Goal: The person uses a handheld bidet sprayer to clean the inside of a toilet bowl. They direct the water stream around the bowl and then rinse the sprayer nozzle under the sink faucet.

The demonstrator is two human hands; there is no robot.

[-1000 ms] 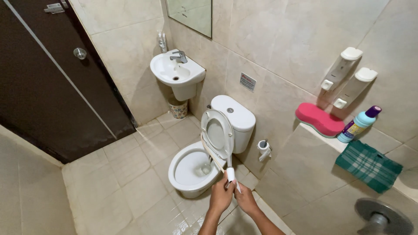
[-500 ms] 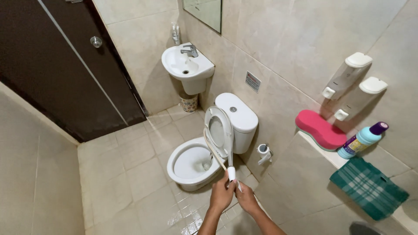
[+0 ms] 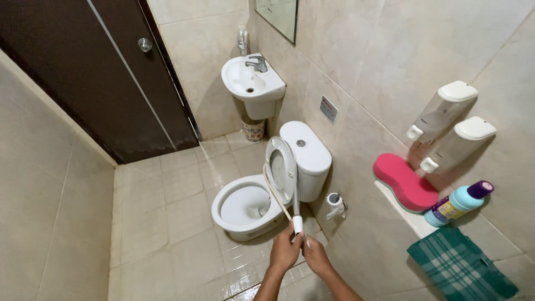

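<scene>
Now closer to the toilet (image 3: 245,206), left hand (image 3: 285,251) and right hand (image 3: 315,257) both grip the brush (image 3: 297,224), reaching into the bowl.

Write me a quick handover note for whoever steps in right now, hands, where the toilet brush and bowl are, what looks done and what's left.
Left hand: gripping the white handle of the toilet brush.
Right hand: close beside the left hand, near the handle's end; whether it grips cannot be told.
Brush: shaft slants from the hands down into the toilet bowl; its head sits at the bottom.
Toilet seat: raised against the tank.
Done: brush is in the bowl.
Left: how much is scrubbed is not visible; the brush is not yet out.
</scene>
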